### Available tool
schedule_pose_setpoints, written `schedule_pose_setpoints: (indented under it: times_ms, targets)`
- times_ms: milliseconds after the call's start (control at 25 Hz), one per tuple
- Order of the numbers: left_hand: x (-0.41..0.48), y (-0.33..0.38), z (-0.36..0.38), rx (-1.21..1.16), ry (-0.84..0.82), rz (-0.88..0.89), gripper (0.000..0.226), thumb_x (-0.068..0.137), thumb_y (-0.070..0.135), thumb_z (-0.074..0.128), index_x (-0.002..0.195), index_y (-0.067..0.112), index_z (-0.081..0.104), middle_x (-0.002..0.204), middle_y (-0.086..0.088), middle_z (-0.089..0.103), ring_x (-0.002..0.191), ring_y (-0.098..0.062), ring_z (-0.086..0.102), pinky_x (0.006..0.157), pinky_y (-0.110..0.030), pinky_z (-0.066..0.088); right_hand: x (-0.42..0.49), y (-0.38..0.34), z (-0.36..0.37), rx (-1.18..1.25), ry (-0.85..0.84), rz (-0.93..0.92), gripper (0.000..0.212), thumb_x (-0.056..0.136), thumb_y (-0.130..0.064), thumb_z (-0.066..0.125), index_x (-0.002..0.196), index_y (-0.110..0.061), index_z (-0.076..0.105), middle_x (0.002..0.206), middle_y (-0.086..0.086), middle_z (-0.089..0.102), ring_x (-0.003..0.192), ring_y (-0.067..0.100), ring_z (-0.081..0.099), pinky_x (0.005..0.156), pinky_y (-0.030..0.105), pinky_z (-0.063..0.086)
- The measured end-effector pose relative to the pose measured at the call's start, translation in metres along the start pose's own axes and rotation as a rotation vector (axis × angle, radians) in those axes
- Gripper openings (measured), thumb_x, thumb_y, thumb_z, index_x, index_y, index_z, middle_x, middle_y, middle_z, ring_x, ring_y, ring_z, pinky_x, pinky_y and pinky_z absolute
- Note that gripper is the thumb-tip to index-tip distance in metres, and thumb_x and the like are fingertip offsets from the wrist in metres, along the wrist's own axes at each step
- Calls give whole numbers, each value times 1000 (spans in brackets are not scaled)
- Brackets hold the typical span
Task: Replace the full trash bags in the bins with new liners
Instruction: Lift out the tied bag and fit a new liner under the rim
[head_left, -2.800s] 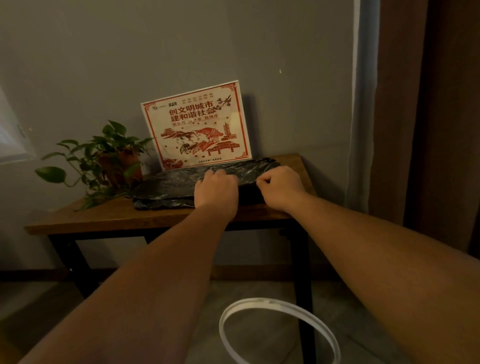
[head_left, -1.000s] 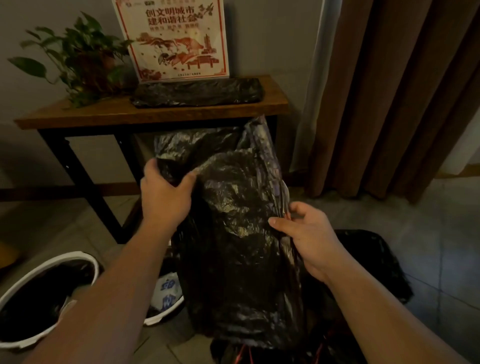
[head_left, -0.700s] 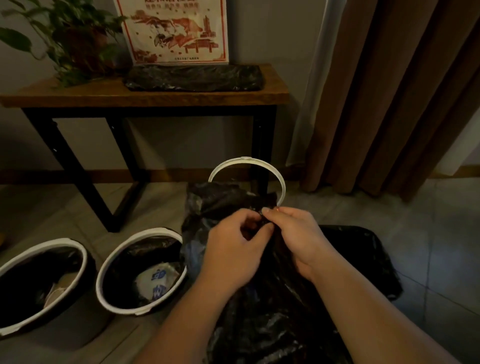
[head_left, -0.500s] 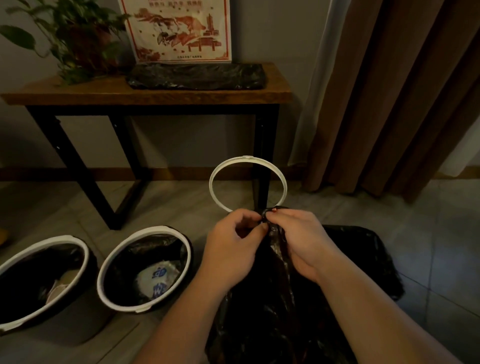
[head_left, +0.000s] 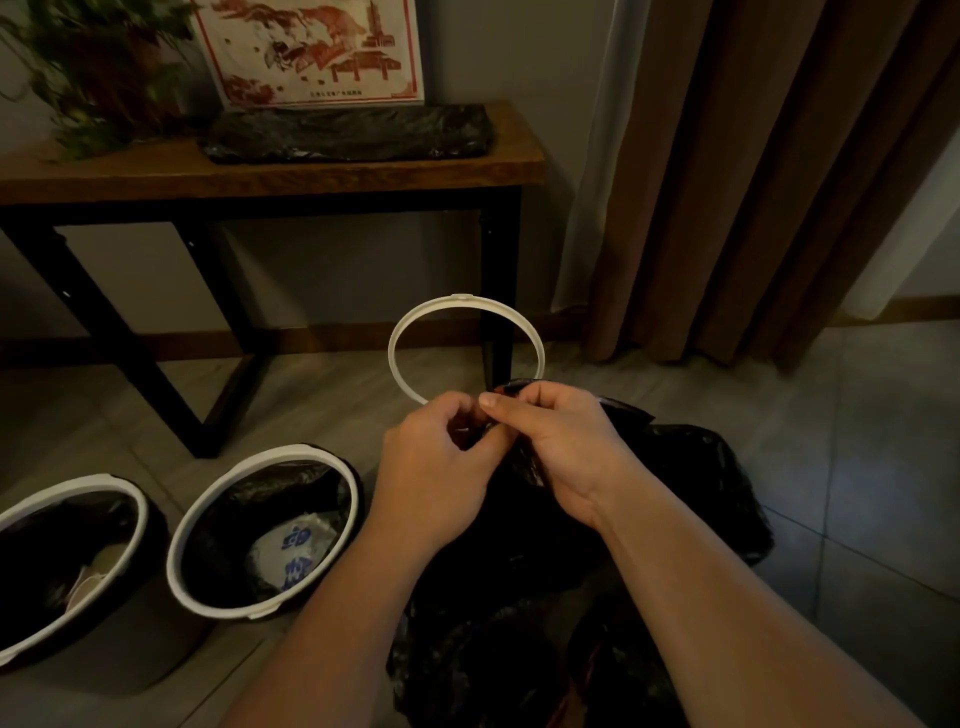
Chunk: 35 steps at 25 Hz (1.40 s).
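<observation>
— What's on the left?
— Two white-rimmed bins (head_left: 291, 453) on the floor (head_left: 857, 467), both lined, with rubbish inside.
— And the hands?
— The left hand (head_left: 436, 467) and right hand (head_left: 561, 447) meet. Each grip pinches the gathered top of the black bag (head_left: 691, 483), which is on the floor right of the bins.

Both arms are uncovered: the left hand (head_left: 436, 467) and the right hand (head_left: 561, 447) are bare, and behind each wrist a bare forearm runs back to the picture's lower edge. A short, trimmed nail shows on the right thumb.
</observation>
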<state>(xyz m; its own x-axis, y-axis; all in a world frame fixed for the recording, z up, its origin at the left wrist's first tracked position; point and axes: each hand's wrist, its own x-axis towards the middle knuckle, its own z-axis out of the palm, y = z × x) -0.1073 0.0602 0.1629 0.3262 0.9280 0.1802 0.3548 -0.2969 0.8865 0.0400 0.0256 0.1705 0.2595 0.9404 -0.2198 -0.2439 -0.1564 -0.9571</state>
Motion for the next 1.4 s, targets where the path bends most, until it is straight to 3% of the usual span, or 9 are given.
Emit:
schedule_pose_setpoints:
  times_ms: [160,480,680,760,880,1000,1120,1280,1400]
  targets:
    - [0,1,-1,-186,-28,-78,14,101,31,69,93,33,81,89,8,79,86,-12,75,81,-44,62,-3,-2,-2,70,-25,42,17,96,-28,76,85,-16,83,92,9,80,85,21,80,71,31,62]
    - [0,-5,-23,-568,39,-384,17,101,28,68,97,27,84,103,-2,82,100,-19,78,94,-43,61,-5,-4,3,69,-5,2,26,91,-19,80,66,-21,76,89,11,79,85,24,79,73,33,61]
    - [10,-14,-56,-768,107,-395,25,107,16,56,95,24,77,103,-5,81,90,-19,78,72,-34,61,1,-6,-15,-128,162,3,31,88,-11,75,60,-21,64,80,10,66,84,28,66,85,59,60]
    - [15,-15,-69,-781,105,-355,32,106,5,49,94,24,72,104,-6,80,90,-21,75,73,-36,59,2,-6,-28,-333,260,-44,32,86,-15,75,59,-22,60,65,1,60,72,23,61,73,49,58]
    - [28,-9,-82,-640,151,-343,46,101,5,45,76,22,79,96,0,80,104,-28,72,76,-38,57,4,-5,-45,-668,346,-63,35,89,-24,76,60,-23,58,43,-12,52,44,6,55,46,26,45]
    - [38,-4,-88,-164,226,-284,19,89,39,71,77,26,78,90,6,76,92,-16,70,73,-37,54,2,0,-57,-830,287,33,47,93,-28,75,48,-27,60,45,-9,58,41,3,59,49,27,51]
    - [41,-4,-84,470,142,-59,24,80,26,84,88,35,64,99,14,64,84,-7,62,63,-26,45,-6,2,-63,-952,213,141,38,94,-30,73,56,-25,69,58,-4,72,55,12,73,55,29,58]
    - [48,-3,-79,791,-166,159,85,81,7,75,157,30,46,154,8,49,141,-22,49,110,-40,48,-21,3,-83,-1166,116,299,12,90,-23,77,83,-14,72,72,6,78,65,20,77,64,36,67]
    - [49,9,-80,858,-305,247,99,84,6,73,167,32,26,172,7,30,155,-21,33,121,-41,36,-32,2,-96,-1294,49,290,20,83,-22,83,92,-23,65,98,6,73,82,22,72,70,38,63]
